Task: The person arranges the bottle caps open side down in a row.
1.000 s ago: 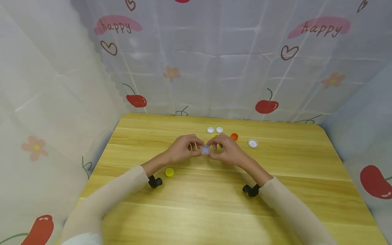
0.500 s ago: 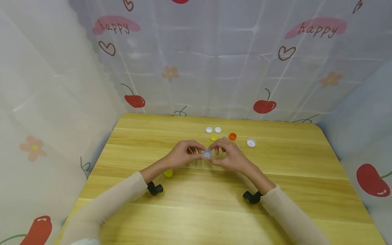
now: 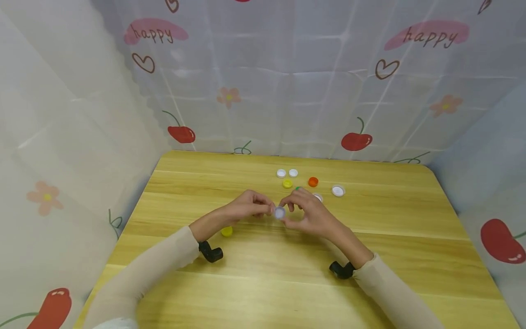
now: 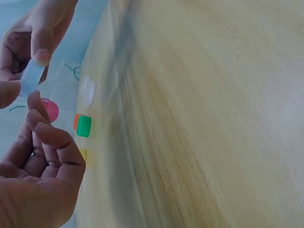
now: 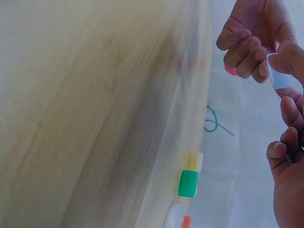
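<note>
A pale translucent bottle cap (image 3: pixel 280 213) is held up over the table between both hands. My right hand (image 3: pixel 309 214) pinches it between thumb and index finger, the thumb lying across its side in the right wrist view. From the other side, the thumb and index fingertip of my left hand (image 3: pixel 248 206) pinch at the cap's near edge; in the left wrist view they sit on either side of the cap (image 4: pixel 31 78). A green cap (image 4: pixel 84 126) stands behind the hands, mostly hidden by my right hand in the head view.
Farther back on the wooden table (image 3: pixel 197 173) lie two small white caps (image 3: pixel 281 173), a yellow cap (image 3: pixel 287 183), an orange cap (image 3: pixel 313 182) and a larger white cap (image 3: pixel 338 191). Another white cap (image 3: pixel 318 197) is partly covered. A second yellow cap (image 3: pixel 227 231) lies by the left wrist.
Both hands and the translucent cap have come slightly nearer the body. The left thumb and index finger have drawn together at its edge. The green cap and a white cap now show past the right hand.
</note>
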Motion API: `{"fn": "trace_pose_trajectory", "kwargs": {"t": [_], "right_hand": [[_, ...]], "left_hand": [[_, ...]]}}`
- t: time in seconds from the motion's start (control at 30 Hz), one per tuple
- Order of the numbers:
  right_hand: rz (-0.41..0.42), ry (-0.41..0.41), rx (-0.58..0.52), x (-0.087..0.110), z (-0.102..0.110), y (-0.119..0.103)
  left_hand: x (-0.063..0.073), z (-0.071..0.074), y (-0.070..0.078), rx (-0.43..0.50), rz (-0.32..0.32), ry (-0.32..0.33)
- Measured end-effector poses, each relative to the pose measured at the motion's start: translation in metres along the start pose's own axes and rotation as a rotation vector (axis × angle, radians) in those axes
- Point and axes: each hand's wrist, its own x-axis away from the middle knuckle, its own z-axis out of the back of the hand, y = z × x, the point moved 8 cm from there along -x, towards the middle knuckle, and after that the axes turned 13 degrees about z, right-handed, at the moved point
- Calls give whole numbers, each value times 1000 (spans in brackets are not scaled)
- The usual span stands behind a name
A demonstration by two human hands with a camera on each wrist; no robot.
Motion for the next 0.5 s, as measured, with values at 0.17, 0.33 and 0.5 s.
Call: {"fn": "trace_pose_trajectory", "kwargs": {"t": [0.17,0.33,0.5], "right_hand": [[-57,9,6,1,-3,4],[-224,21,-227,10,-10,20],[-318,-25,-553,16,-23,31]], "left_hand": [[6,7,6,-96,-99,108],[29,4,29,-480,-429,313],[57,-19,52,-828,-803,494]]}}
